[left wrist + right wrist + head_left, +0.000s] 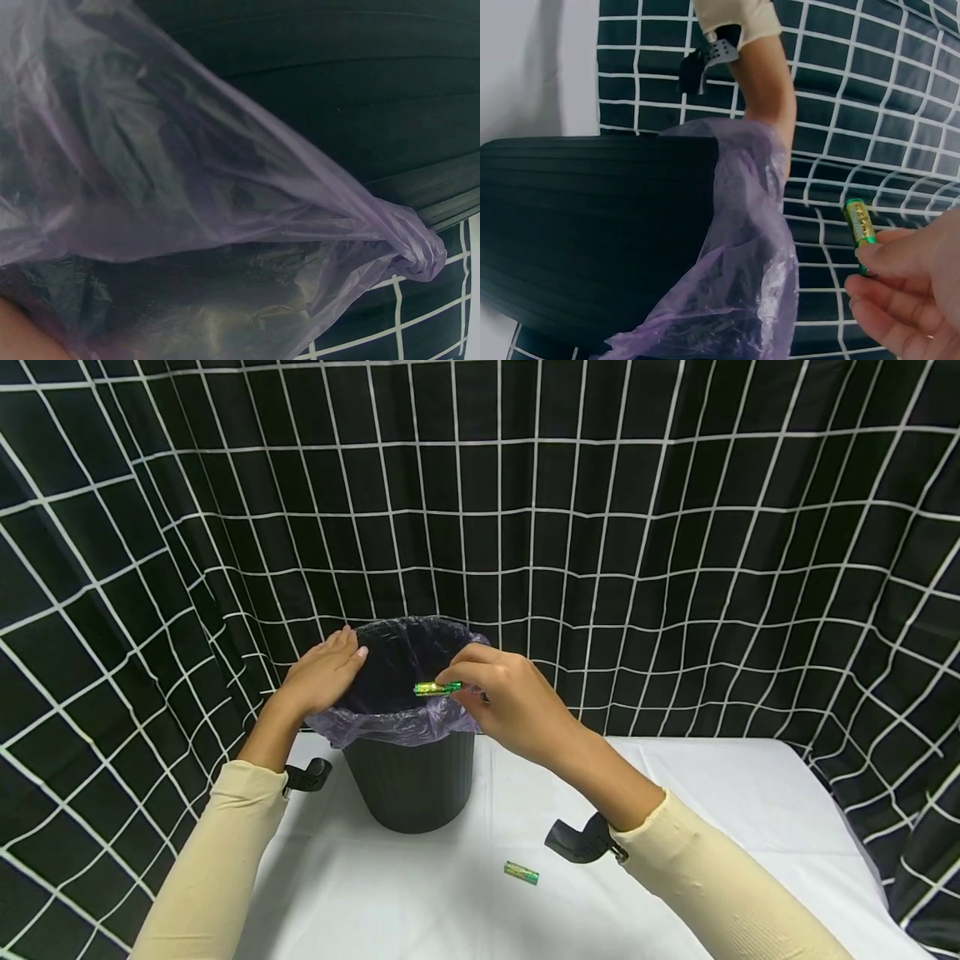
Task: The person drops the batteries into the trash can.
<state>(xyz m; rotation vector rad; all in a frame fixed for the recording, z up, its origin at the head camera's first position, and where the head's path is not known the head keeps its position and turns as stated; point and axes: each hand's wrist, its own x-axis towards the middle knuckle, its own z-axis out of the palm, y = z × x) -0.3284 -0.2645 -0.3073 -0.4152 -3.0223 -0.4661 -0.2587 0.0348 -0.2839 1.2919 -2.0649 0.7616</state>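
Observation:
Between thumb and fingers, my right hand (510, 697) pinches a green and gold battery (437, 688). In the head view it overlaps the mouth of a dark ribbed trash bin (412, 785); the right wrist view also shows the battery (859, 223) at the fingertips. A thin purple bag (397, 727) lines the bin and folds over its rim. With fingers extended, my left hand (326, 670) rests on the lined rim at the left side. The left wrist view is mostly filled by the bag (187, 180), with only a sliver of hand showing.
A second green and gold battery (521, 872) lies on the white tablecloth (405, 893), in front of the bin and to its right. Black curtains with a white grid (570, 543) close off the back and both sides. Each wrist carries a black camera mount (581, 841).

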